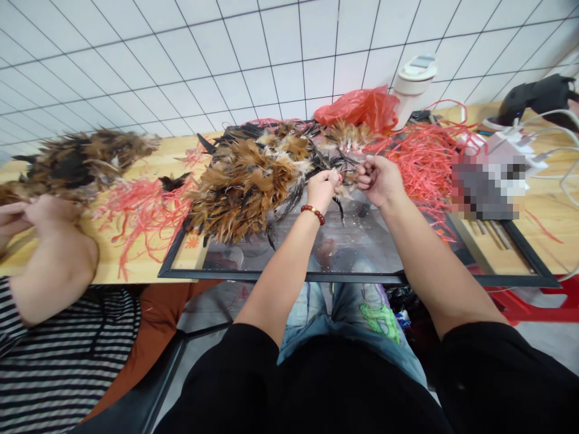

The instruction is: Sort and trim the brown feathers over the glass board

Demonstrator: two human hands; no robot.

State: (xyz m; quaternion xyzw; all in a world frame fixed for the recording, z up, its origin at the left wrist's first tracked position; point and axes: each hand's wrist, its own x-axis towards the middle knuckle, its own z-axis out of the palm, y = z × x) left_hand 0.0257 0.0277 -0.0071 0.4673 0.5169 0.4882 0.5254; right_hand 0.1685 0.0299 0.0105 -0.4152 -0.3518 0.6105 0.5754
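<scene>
My left hand, with a dark red bead bracelet on its wrist, is closed in a pinch at the near side of the feather heap. Small pale and dark feathers show at its fingertips. My right hand is close beside it, fingers curled together; what they pinch is too small to make out. To the left of both hands lies a large heap of brown feathers. Under my forearms is a glass panel with a black frame, strewn with bits of debris.
Shredded red plastic string piles on the right, and more red string lies left. Behind are a red plastic bag and a white bottle. White chargers with cables stand right. A co-worker's arm reaches toward another feather pile.
</scene>
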